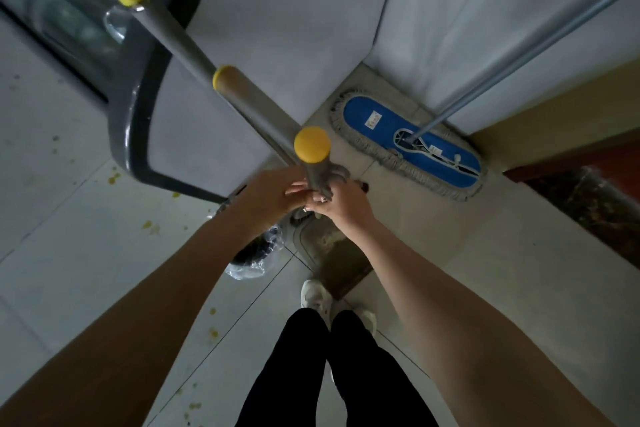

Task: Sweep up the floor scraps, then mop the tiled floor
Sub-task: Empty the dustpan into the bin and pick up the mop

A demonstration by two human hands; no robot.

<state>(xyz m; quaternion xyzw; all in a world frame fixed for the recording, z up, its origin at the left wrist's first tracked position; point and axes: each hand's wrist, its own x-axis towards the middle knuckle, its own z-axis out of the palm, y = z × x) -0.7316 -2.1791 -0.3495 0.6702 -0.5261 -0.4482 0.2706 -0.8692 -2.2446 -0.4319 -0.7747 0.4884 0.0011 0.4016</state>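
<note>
My left hand (273,196) and right hand (348,204) meet at the middle of the view. The left hand closes around the long grey broom handle (194,45), which slants up to the left and ends in a yellow ring. The right hand grips the short upright dustpan handle (313,163), just below its yellow cap. Under my hands the grey dustpan (332,253) stands on the tiles with yellowish scraps in it. The broom head is hidden by my hands. A blue flat mop (412,140) with a grey fringe lies on the floor, its metal pole (519,55) leaning on the wall.
A bin lined with clear plastic (251,258) stands just left of the dustpan. A dark grey chair (138,121) is at the left by the white wall. Yellow scraps (150,226) dot the tiles on the left. My shoes (317,296) are right behind the dustpan.
</note>
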